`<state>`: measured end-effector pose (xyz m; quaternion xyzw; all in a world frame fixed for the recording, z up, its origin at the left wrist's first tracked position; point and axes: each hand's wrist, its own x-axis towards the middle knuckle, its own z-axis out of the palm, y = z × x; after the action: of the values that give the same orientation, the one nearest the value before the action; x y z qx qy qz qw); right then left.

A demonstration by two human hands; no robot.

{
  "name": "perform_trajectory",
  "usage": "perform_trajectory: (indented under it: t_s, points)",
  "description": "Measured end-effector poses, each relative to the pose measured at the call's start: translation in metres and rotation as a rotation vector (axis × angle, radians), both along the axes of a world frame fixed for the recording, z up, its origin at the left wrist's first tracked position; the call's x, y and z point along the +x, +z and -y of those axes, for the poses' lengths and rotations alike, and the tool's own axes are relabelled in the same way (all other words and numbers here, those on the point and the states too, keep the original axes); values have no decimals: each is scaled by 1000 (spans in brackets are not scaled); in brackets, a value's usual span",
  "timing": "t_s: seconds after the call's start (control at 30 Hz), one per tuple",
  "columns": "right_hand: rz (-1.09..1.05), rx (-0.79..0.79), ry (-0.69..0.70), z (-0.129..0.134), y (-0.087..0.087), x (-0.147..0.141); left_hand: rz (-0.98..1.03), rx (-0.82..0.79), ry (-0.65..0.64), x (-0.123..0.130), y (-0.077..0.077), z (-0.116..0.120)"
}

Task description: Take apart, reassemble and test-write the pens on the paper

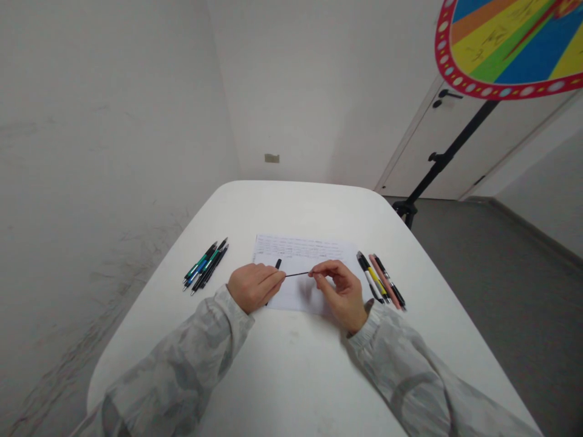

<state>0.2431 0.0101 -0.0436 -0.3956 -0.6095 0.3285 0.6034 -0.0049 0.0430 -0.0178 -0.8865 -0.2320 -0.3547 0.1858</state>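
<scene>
My left hand is closed, and its thumb and fingertips pinch one end of a thin black rod that looks like a pen refill. The fingertips of my right hand pinch the other end, so the refill spans the gap between both hands above a sheet of paper with writing on it. A black pen part sticks out behind my left hand; its middle is hidden, and I cannot tell whether the hand holds it or it lies on the paper.
On the white table, several black, blue and green pens lie to the left. Several more pens, black, white, yellow and pink, lie right of the paper. Beyond the table stand a colourful wheel on a black stand and a door.
</scene>
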Motion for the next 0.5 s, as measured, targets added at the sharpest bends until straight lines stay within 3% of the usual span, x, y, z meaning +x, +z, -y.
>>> perform_trajectory:
  t_s: [0.5]
  points:
    - [-30, -10, -39, -1, -1, 0, -27, 5, 23, 2, -4, -1]
